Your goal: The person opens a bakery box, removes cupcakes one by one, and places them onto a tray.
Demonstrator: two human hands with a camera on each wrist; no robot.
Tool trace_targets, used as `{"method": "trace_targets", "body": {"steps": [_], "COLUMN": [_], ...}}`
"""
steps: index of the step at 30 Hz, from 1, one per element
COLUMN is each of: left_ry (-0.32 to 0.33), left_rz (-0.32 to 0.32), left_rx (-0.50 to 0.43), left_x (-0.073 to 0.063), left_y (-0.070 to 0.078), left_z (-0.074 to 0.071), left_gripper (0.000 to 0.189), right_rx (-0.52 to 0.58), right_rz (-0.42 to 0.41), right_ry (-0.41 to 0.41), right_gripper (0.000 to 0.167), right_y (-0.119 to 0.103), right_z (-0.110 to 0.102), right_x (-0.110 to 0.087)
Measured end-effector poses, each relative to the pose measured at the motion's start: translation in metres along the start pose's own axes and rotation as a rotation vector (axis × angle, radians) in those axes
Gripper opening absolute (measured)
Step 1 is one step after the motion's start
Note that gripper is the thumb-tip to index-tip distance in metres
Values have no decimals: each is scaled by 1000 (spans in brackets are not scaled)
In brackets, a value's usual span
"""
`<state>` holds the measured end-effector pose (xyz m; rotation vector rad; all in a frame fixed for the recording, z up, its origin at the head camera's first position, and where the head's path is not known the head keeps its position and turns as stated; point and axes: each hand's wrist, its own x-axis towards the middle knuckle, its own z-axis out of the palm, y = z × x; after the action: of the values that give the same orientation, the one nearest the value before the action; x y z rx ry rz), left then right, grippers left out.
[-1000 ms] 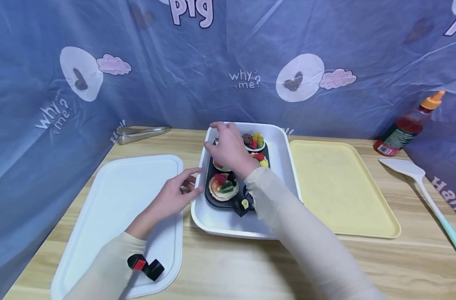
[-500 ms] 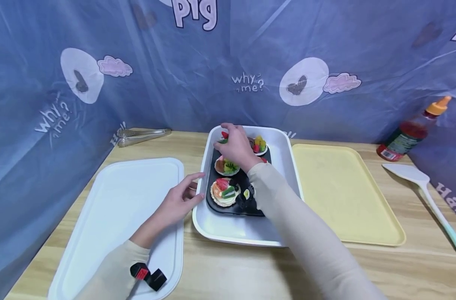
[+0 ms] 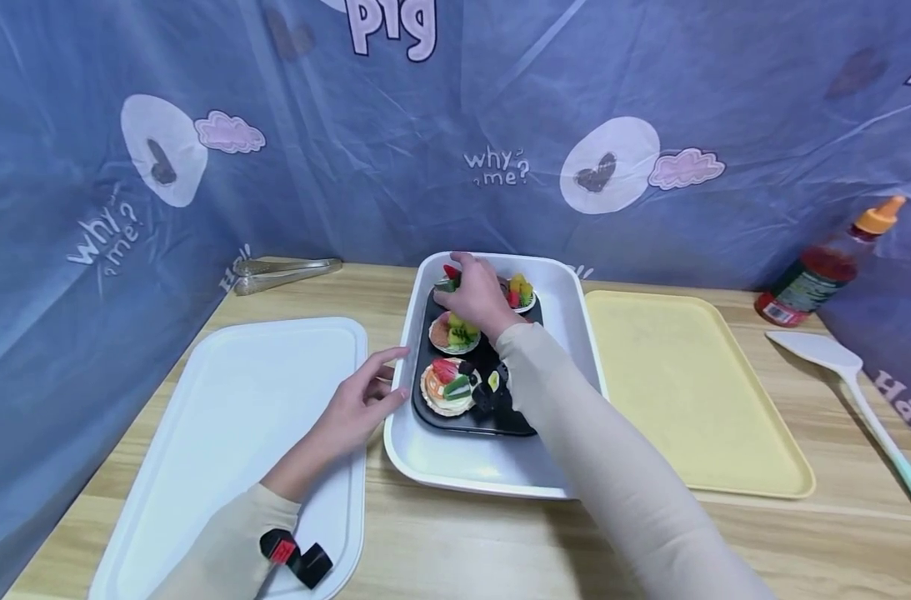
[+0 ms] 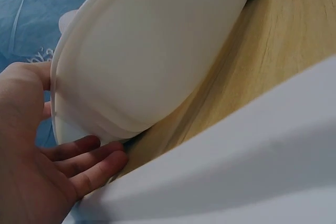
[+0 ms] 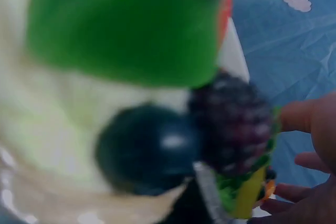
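Note:
A deep white tray (image 3: 455, 467) holds a black baking pan (image 3: 470, 423) with several fruit tarts. My left hand (image 3: 353, 404) grips the tray's left rim; in the left wrist view its fingers lie against the outer wall. My right hand (image 3: 485, 292) holds the far-left fruit tart (image 3: 447, 282), thumb in front and forefinger behind. Nearer in the same row sit a kiwi-topped tart (image 3: 457, 333) and a strawberry-topped tart (image 3: 449, 388). Close to the right wrist camera, a blueberry (image 5: 149, 148) and a blackberry (image 5: 233, 124) fill much of that view.
A flat white tray (image 3: 260, 367) lies left under my left forearm, a yellow tray (image 3: 673, 375) right. Metal tongs (image 3: 286, 273) rest at the back left. A sauce bottle (image 3: 815, 275) and a white spatula (image 3: 838, 358) are far right. A blue curtain (image 3: 395, 167) stands behind.
My right hand has shifted slightly right and nearer, uncovering part of the far-left tart. The tarts sit slightly further right within the white tray. My left hand stays at the rim.

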<state>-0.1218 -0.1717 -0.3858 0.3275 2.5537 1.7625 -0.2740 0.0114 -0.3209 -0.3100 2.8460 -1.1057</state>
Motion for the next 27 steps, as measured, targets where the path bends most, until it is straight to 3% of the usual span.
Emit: {"method": "trace_targets", "body": {"steps": [9,27], "left_ry": [11,27], "left_rz": [27,23], "left_rx": [-70,-80], "left_x": [1,1], "left_y": [-7,-13], "left_z": [2,6], "left_gripper": [55,54], "right_rx": [-76,-64], "right_rz": [-91,-74], "right_ry": [59,121], "right_gripper": [69,54], "right_y": [13,21], "right_z": [9,17], "right_x": [2,4]}}
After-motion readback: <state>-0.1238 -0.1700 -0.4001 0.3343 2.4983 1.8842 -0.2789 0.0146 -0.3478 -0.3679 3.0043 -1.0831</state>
